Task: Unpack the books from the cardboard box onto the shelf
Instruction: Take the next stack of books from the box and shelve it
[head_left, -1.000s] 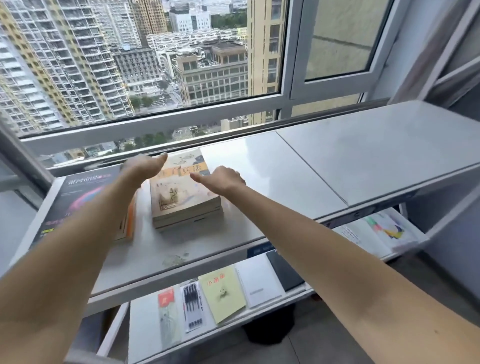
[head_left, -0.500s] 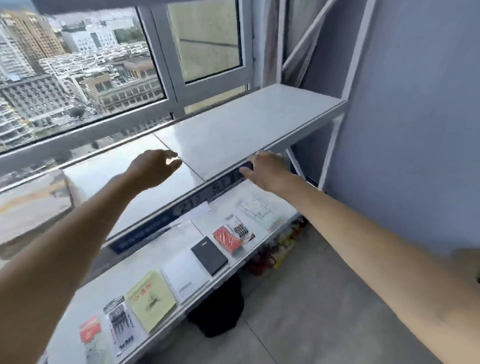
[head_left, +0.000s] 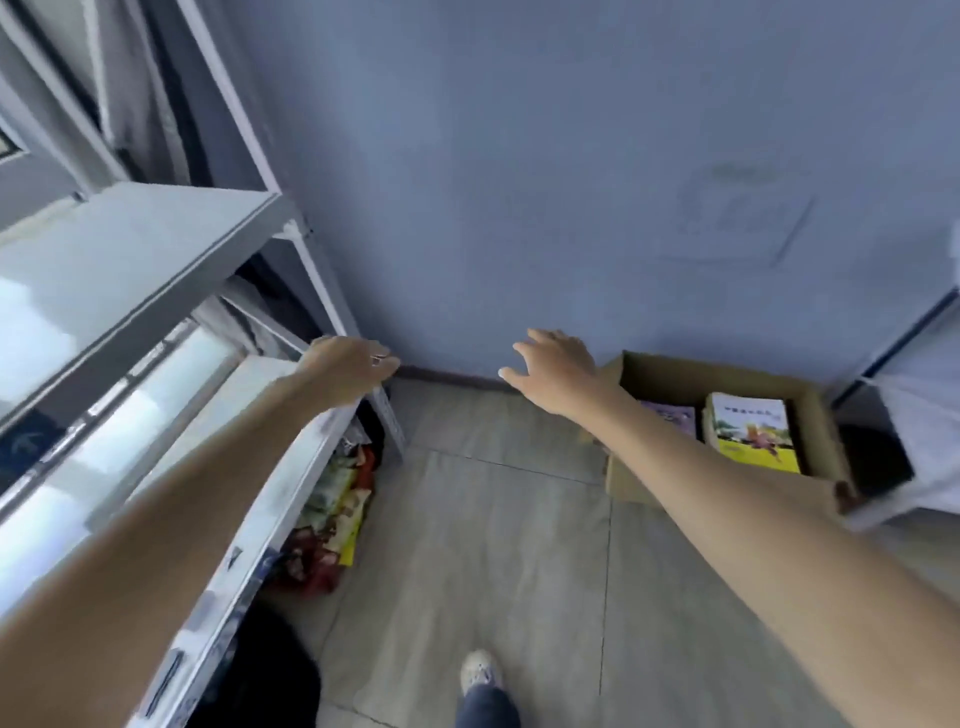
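An open cardboard box (head_left: 826, 441) stands on the floor at the right, against the blue wall. Inside it lie a yellow-covered book (head_left: 753, 439) and a purple book (head_left: 670, 415). The white shelf (head_left: 130, 260) runs along the left side. My right hand (head_left: 556, 371) hovers with fingers spread, empty, just left of the box. Over the right end of the lower shelf board is my left hand (head_left: 348, 366), loosely curled and holding nothing.
Colourful snack packets (head_left: 332, 514) lie on the floor under the shelf, with a black bag (head_left: 260, 670) nearer me. My shoe (head_left: 480, 673) is on the grey tiles. A white fabric-covered unit (head_left: 924, 405) stands right of the box.
The view has swung right, from the window shelf and its stacked books to the wall, floor and box. Both hands left the shelf top; my right hand now reaches toward the box.
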